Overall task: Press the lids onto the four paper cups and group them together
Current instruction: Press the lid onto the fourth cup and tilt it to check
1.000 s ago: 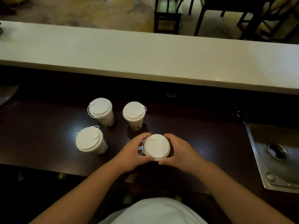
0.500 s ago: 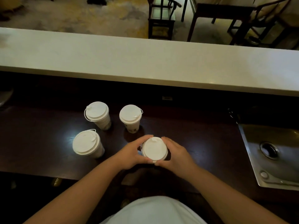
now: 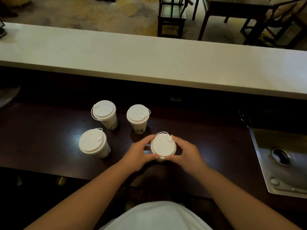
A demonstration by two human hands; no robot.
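Fingertips (image 3: 150,157) of the left hand (image 3: 138,152) and right hand (image 3: 187,153) clamp the rim of the 4th cup's lid (image 3: 163,145), thumbs meeting at its near edge. This cup stands on the dark counter (image 3: 216,146), well left of the sink (image 3: 280,158); 3 lidded cups (image 3: 93,142) stand farther left. Pressing evenly all around should seat it; then slide it toward them.

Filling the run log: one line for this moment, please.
stage: pressing last lid | left hand + right hand: around fourth cup | other three cups: lidded, standing apart | grouping: not yet done
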